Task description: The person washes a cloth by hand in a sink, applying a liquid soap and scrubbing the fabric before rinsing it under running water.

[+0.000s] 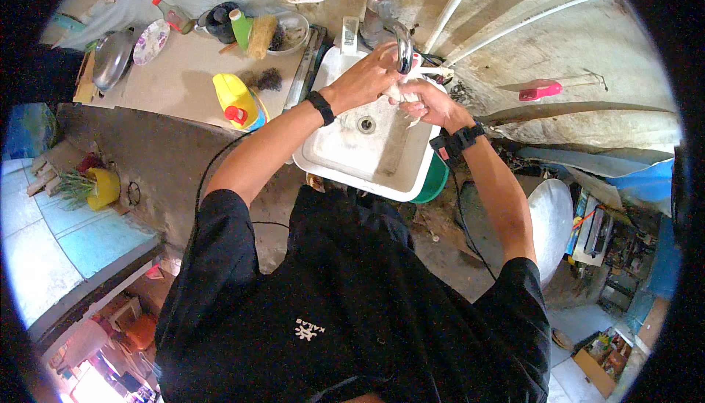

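Note:
Over the back right of a white sink basin point(342, 152), both of my hands grip a crumpled white cloth point(397, 93). My left hand point(377, 70) is closed around its upper part, close under the curved chrome faucet point(405, 53), which hides some of the fingers. My right hand point(432, 103) is wrapped around the lower end, and a loose edge of cloth hangs below its fingers. The drain point(366, 124) shows in the basin floor, in front of the hands. Whether water runs from the spout cannot be made out.
Left of the sink, a counter point(182, 81) carries a yellow bottle with a red cap point(234, 100), a dark scouring pad point(269, 79), a brush point(262, 37) and a bowl point(292, 31). A green basin point(432, 180) sits under the sink's right side. A pink-handled tool point(540, 90) hangs at right.

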The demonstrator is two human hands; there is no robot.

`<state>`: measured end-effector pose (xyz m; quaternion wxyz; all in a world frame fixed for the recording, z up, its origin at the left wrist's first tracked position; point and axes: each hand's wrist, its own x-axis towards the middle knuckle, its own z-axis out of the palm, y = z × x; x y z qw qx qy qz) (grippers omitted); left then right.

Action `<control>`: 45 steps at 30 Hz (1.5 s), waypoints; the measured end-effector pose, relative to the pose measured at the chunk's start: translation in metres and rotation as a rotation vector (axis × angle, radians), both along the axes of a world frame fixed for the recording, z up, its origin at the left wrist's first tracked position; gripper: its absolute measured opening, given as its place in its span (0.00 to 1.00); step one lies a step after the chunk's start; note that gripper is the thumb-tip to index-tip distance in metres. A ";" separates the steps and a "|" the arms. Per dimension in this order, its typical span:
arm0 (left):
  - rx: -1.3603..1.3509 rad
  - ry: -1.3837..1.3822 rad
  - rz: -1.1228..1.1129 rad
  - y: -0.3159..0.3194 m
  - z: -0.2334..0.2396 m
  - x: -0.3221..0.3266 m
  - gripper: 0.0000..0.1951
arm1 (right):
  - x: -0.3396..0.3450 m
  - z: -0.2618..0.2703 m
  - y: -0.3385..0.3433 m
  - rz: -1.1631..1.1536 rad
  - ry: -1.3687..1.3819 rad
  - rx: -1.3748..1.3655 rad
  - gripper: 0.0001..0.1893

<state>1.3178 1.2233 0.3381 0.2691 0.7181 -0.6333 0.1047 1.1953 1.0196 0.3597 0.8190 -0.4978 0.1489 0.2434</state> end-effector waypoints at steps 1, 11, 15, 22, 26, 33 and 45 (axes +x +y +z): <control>-0.034 0.002 -0.031 -0.004 0.002 0.003 0.45 | -0.001 0.001 -0.001 0.043 -0.045 -0.012 0.12; 0.065 0.028 -0.041 -0.026 -0.017 -0.002 0.20 | -0.001 -0.042 -0.005 0.123 -0.537 -1.018 0.33; 0.227 0.032 0.084 -0.032 -0.063 0.006 0.21 | 0.010 -0.064 0.017 0.192 -0.354 -1.462 0.28; 0.558 0.481 0.349 -0.056 -0.115 -0.028 0.17 | -0.009 -0.111 0.018 0.297 -0.283 -1.740 0.20; 0.695 0.738 0.392 -0.041 -0.151 -0.026 0.21 | -0.008 -0.125 0.030 0.475 -0.334 -1.787 0.19; 0.247 0.522 0.239 -0.018 -0.107 -0.009 0.25 | -0.006 -0.066 0.042 0.255 -0.199 -1.679 0.25; -0.064 0.692 0.699 -0.061 -0.030 -0.018 0.32 | -0.006 -0.046 0.088 -0.414 -0.396 -1.308 0.32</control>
